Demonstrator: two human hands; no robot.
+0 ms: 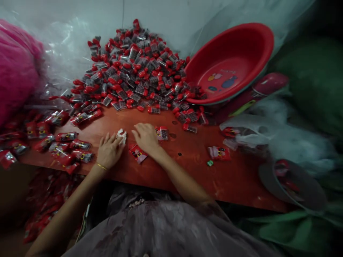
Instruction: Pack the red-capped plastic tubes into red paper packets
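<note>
Red-capped clear containers (144, 91) are lying in a tall heap at the back of a reddish-brown tabletop (171, 171), while my two bare hands are working at its front edge. My left hand (109, 150), wearing a thin gold-coloured bracelet (102, 166), is resting palm down with its fingers spreading, thumb side touching a crumpled white scrap (122, 135); I cannot tell whether I am pinching it. My right hand (147, 138) is bending loosely with the palm turned down, and I cannot tell whether it is gripping anything underneath. One red printed packet (138, 153) is lying between my hands, just beside the right one, and a filled packet (163, 133) is showing past my right knuckles. More shiny red packets (81, 156) are sprawling to my left, near a bulging pink bundle (18, 67). A red basin (241, 35) is tilting towards me beside the heap. Farther right, another red packet (219, 153) is lying near a small green piece (209, 163), and a grey bin (270, 182) is holding red items.
</note>
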